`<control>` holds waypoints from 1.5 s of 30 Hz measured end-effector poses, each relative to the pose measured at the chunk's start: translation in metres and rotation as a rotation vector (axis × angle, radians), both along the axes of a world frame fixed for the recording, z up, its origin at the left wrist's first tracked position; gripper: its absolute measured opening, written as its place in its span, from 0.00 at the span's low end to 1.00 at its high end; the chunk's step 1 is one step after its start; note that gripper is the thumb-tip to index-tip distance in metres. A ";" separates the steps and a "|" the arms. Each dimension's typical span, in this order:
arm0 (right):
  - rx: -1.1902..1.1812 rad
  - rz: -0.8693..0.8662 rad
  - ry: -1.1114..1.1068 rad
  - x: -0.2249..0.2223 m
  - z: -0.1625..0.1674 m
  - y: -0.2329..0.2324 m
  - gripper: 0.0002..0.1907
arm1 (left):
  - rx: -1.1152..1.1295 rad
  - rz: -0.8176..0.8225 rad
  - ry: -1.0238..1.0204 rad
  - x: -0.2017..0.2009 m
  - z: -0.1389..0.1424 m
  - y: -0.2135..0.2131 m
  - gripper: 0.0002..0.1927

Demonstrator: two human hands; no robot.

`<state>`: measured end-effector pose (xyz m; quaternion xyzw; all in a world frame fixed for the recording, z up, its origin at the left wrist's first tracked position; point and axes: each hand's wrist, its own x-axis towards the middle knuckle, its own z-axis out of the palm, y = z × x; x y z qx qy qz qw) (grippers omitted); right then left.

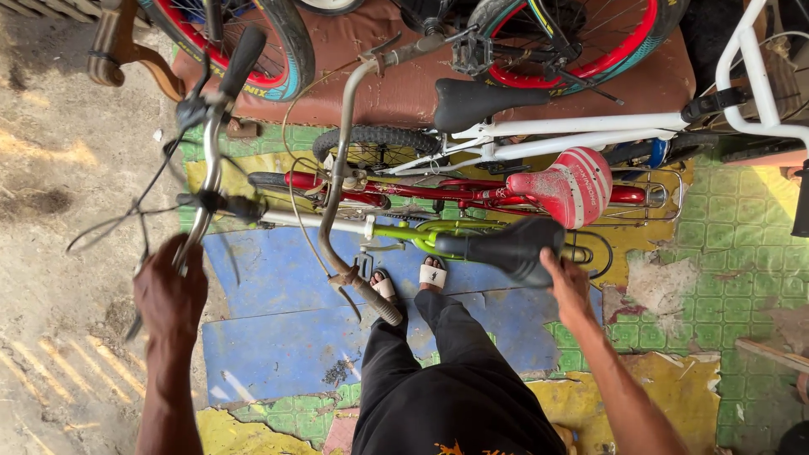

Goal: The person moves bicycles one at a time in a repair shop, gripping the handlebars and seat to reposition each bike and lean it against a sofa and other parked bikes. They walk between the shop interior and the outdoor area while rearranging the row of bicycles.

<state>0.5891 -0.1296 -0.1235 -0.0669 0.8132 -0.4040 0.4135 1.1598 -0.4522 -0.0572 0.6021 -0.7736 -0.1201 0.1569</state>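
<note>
I stand over a green-framed bicycle [404, 234] seen from above. My left hand [173, 291] is closed around its silver handlebar [209, 160] near the lower grip end. My right hand [566, 282] rests on the rear of its black saddle [506, 247], fingers curled on the edge. My legs in black trousers and white sandals [433, 275] stand beside the frame.
A red bicycle with a red-and-white saddle [571, 185] and a white bicycle with a black saddle [472, 101] are parked just beyond. A rusty curved handlebar [341, 168] crosses the middle. Red-rimmed wheels lean on a brown seat [388, 88]. Painted tiles lie right, bare dirt left.
</note>
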 end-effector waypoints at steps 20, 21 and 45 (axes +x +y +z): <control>-0.131 0.179 0.017 0.025 -0.049 0.050 0.27 | -0.088 0.061 -0.110 0.081 -0.045 0.050 0.13; -0.126 0.186 0.024 0.023 -0.052 0.049 0.27 | -0.077 0.070 -0.134 0.080 -0.043 0.048 0.12; -0.229 0.011 -0.130 -0.031 -0.059 0.004 0.22 | 0.071 0.052 -0.262 0.024 -0.035 -0.012 0.14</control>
